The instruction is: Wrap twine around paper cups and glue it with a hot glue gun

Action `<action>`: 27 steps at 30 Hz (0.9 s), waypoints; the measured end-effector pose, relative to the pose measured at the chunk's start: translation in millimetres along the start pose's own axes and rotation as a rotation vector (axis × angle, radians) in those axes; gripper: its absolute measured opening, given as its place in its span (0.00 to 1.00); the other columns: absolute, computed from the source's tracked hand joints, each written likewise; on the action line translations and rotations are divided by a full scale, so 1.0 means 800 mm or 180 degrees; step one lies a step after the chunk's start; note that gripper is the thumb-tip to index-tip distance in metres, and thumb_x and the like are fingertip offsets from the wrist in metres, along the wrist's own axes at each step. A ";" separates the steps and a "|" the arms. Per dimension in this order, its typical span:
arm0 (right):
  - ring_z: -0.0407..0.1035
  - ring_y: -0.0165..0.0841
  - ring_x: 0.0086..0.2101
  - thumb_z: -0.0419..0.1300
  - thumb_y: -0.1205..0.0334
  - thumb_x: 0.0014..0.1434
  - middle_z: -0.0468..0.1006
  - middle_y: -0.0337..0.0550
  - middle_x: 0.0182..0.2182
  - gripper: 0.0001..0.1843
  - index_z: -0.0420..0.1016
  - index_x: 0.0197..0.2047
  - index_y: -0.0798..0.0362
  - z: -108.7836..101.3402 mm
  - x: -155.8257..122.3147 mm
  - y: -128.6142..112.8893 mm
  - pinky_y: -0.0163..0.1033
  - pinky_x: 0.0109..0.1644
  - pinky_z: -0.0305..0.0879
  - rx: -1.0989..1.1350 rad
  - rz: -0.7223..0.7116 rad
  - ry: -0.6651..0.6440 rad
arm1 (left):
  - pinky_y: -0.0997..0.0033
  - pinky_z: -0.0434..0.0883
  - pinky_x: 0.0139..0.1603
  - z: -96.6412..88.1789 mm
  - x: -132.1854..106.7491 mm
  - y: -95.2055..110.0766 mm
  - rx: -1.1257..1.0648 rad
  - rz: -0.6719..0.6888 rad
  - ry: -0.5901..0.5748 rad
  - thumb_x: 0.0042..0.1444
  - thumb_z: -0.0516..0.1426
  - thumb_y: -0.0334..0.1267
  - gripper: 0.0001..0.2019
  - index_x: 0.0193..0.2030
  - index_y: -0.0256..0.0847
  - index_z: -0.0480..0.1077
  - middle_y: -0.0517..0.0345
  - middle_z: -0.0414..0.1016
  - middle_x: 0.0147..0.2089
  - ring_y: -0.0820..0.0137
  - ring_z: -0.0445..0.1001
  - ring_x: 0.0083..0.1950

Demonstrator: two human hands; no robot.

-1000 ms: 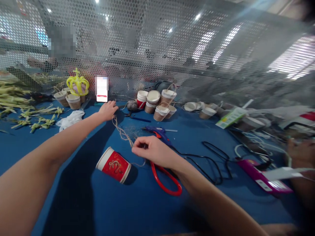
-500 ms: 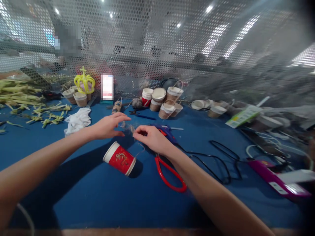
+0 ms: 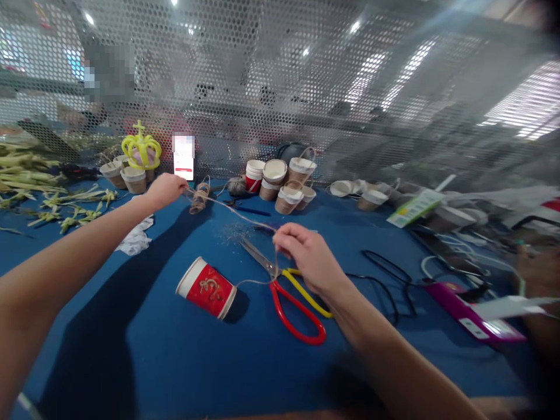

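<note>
A length of jute twine is stretched taut between my two hands. My left hand is closed on its far end, close to a small twine spool. My right hand pinches the near end above the scissors, which have one red and one yellow handle and lie on the blue table. From my right hand the twine runs down to a red paper cup lying on its side.
Several twine-wrapped paper cups stand by the mesh screen, more beside a yellow crown. A phone leans on the screen. Green leaf strips, white cloth, black cable and a purple package lie around.
My left hand went from far back to near my right hand, then back out to the left, pulling the twine taut. My right hand moved off the scissors, uncovering their blades and yellow handle.
</note>
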State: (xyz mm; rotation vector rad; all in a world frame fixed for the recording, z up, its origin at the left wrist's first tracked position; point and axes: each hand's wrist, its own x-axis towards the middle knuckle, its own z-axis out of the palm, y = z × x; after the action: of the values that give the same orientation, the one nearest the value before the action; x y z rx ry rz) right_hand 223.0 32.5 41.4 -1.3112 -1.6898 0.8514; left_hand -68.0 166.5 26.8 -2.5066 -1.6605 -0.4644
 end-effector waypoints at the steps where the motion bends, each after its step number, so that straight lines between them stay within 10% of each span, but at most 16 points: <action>1: 0.55 0.24 0.20 0.52 0.64 0.49 0.63 0.34 0.19 0.07 0.62 0.22 0.54 0.000 0.000 0.002 0.32 0.25 0.53 0.0174 0.0054 0.0271 | 0.60 0.68 0.43 -0.003 0.002 -0.007 0.0096 -0.0139 0.0015 0.58 0.50 0.36 0.10 0.41 0.36 0.69 0.50 0.73 0.42 0.66 0.71 0.41; 4: 0.57 0.25 0.21 0.51 0.60 0.51 0.66 0.37 0.21 0.07 0.63 0.24 0.54 0.004 0.006 0.007 0.32 0.25 0.55 0.0072 0.0101 0.0534 | 0.62 0.68 0.43 -0.011 -0.002 -0.010 0.0231 -0.0245 -0.0132 0.56 0.53 0.38 0.15 0.49 0.34 0.64 0.52 0.69 0.47 0.65 0.70 0.44; 7: 0.62 0.28 0.25 0.52 0.60 0.52 0.70 0.40 0.23 0.08 0.66 0.26 0.55 0.014 0.017 0.010 0.34 0.30 0.59 -0.0646 0.0042 -0.0087 | 0.68 0.66 0.42 -0.020 -0.016 0.007 0.0300 -0.0285 -0.0360 0.50 0.56 0.33 0.22 0.52 0.27 0.62 0.44 0.69 0.48 0.65 0.70 0.43; 12: 0.66 0.30 0.27 0.54 0.64 0.50 0.75 0.43 0.27 0.06 0.71 0.29 0.55 0.026 0.019 0.004 0.35 0.33 0.59 -0.1048 0.0050 -0.0652 | 0.69 0.66 0.31 -0.045 -0.065 0.057 0.0109 -0.0276 -0.0813 0.54 0.49 0.47 0.18 0.27 0.36 0.73 0.51 0.75 0.26 0.66 0.72 0.27; 17: 0.62 0.28 0.20 0.51 0.56 0.55 0.72 0.40 0.20 0.15 0.69 0.22 0.55 0.018 -0.019 -0.010 0.33 0.24 0.55 -0.1364 0.0187 -0.1266 | 0.76 0.63 0.26 -0.040 -0.126 0.104 -0.2512 -0.0628 -0.1947 0.52 0.47 0.56 0.25 0.23 0.36 0.72 0.57 0.74 0.21 0.71 0.70 0.24; 21: 0.63 0.26 0.21 0.51 0.55 0.55 0.73 0.40 0.22 0.14 0.71 0.27 0.55 0.027 -0.045 -0.009 0.31 0.22 0.54 -0.0908 0.0584 -0.2081 | 0.77 0.63 0.27 -0.016 -0.148 0.128 -0.3754 -0.1168 -0.2061 0.51 0.51 0.54 0.23 0.28 0.34 0.74 0.58 0.75 0.23 0.74 0.68 0.23; 27: 0.62 0.26 0.26 0.54 0.62 0.54 0.70 0.38 0.26 0.11 0.69 0.41 0.55 0.040 -0.050 -0.016 0.31 0.29 0.59 -0.0433 0.0410 -0.1669 | 0.74 0.68 0.36 -0.014 -0.145 0.143 -0.5562 -0.1830 -0.2026 0.44 0.62 0.43 0.14 0.34 0.34 0.75 0.50 0.79 0.34 0.70 0.74 0.31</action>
State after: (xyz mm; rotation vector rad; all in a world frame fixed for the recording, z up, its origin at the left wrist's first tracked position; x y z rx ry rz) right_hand 193.7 -10.5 30.6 -1.3775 -2.1106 1.2566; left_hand -7.5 15.4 11.8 -3.1114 -3.1116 -2.1356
